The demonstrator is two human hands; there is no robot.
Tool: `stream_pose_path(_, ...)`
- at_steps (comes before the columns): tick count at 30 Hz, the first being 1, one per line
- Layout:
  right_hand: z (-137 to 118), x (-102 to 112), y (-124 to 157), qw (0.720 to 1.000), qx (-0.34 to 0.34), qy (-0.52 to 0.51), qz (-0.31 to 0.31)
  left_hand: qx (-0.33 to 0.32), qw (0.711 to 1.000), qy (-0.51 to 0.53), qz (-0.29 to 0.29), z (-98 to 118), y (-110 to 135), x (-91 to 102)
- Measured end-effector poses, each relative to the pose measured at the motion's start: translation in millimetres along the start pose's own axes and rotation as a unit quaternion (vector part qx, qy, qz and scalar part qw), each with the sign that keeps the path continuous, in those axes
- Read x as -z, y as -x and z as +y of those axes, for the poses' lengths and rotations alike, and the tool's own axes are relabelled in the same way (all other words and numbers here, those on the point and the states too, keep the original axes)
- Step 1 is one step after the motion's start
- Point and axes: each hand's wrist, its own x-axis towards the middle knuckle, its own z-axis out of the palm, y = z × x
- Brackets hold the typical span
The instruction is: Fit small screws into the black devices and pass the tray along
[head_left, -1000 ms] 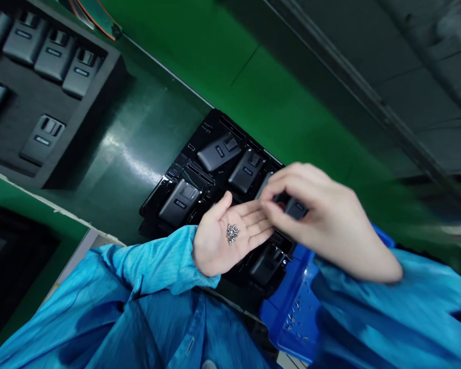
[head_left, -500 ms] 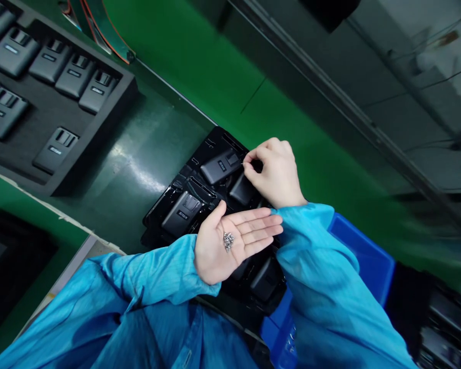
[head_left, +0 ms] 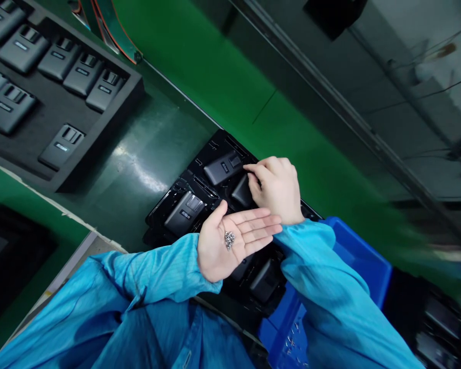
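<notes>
My left hand [head_left: 230, 243] lies palm up with its fingers stretched out, and a small heap of silvery screws [head_left: 229, 240] rests on the palm. Beyond it, my right hand [head_left: 276, 184] is over a black moulded tray [head_left: 200, 163]. Its index fingertip is at the end of a dark grey device with a clip and a "Riton" label [head_left: 225, 168]. The thumb tip is slightly apart from that finger, and I see nothing between them. Another dark device [head_left: 241, 190] is partly under the right hand. A second labelled device [head_left: 184, 212] lies left of my left fingers.
A grey foam tray [head_left: 100, 130] with several similar devices stands at the upper left. At the lower right is a blue bin [head_left: 363, 261], with small metal parts in a blue container [head_left: 276, 333] under my right sleeve. More black devices [head_left: 441, 318] lie farther right.
My right thumb and index finger have moved from a pinch to slightly apart, and the hand has turned a little. The left hand still holds the screws flat. The view has shifted slightly.
</notes>
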Motion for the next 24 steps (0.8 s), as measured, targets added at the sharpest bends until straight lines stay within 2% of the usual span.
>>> stream_pose_path(4,-0.9,2.9,9.2,1.0,0.009,-0.001,-0.004,-0.012,1.0,-0.003,0.012,0.0,-0.2,-1.9)
stream_pose_path(16,0.4,2.4,12.2,0.997,-0.008,-0.069,-0.02,-0.041,0.999,-0.019,-0.014,1.6,-3.9,3.5)
stream_pose_path(20,3.1,7.6,15.8,0.995,-0.008,-0.098,0.005,-0.037,0.999,-0.029,-0.02,1.3,-4.4,4.1)
stream_pose_path(24,3.8,20.9,15.6,0.992,-0.037,-0.111,0.042,-0.037,0.999,-0.033,-0.011,0.7,-3.9,3.9)
